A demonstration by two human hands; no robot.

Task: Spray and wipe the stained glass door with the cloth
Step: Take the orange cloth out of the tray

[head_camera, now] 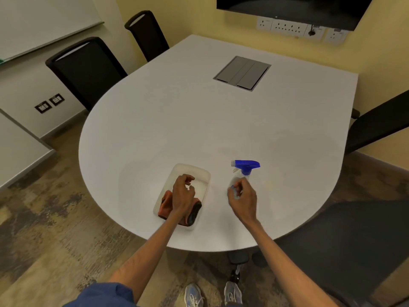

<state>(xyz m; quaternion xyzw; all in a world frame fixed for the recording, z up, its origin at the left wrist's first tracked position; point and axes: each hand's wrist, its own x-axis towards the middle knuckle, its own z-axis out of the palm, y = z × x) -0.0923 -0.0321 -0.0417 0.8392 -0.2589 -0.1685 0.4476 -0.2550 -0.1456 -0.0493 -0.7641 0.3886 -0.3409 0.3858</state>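
Note:
A clear spray bottle [243, 171] with a blue trigger head stands on the white table [199, 120] near its front edge. My right hand [243, 199] is against the bottle's lower body, fingers curled beside it; a full grip is not evident. An orange cloth [166, 203] with a dark edge lies in a clear plastic tray [200, 173] to the left of the bottle. My left hand [183, 194] hovers over the cloth with its fingers apart and bent. No glass door is in view.
Black chairs stand at the table's left [88, 69], back left [147, 32] and right [380, 127], with one seat at the near right [345, 238]. A grey cable hatch [242, 73] sits in the tabletop. A dark screen [292, 7] hangs on the far wall.

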